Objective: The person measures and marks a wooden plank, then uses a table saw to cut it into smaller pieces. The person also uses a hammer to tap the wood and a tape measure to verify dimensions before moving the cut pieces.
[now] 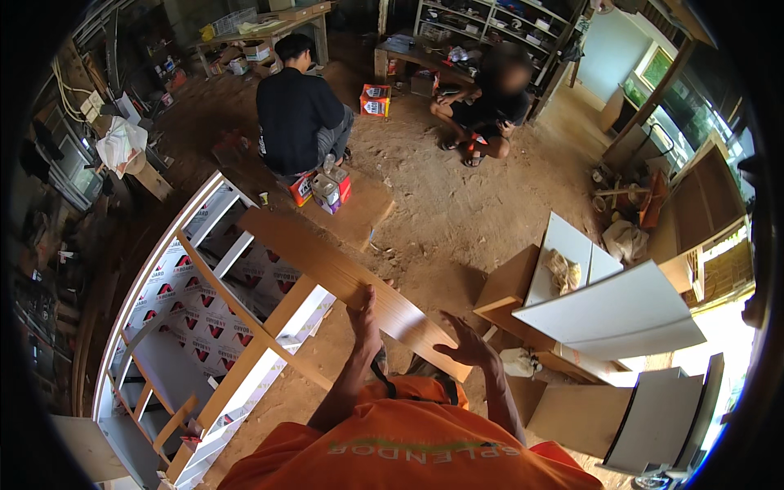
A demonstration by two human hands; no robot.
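A long wood-grain plank [335,265] slants across in front of me, its far end over the cabinet frame and its near end by my body. My left hand [365,325] is at the plank's left edge, thumb side up, with the other fingers hidden under or behind the board; it appears to grip that edge. Above the near end, my right hand [472,345] has its fingers spread and holds nothing. To the left lies the large cabinet frame [269,347], with white and brown rails and printed white panels inside.
A person in black [298,114] sits ahead, back turned, beside metal cans [330,189]. Another person [490,106] crouches farther right. At right stand pale and brown panels [608,314] and cabinet parts [661,416]. Shelves [498,24] line the back; the floor [425,204] is bare earth.
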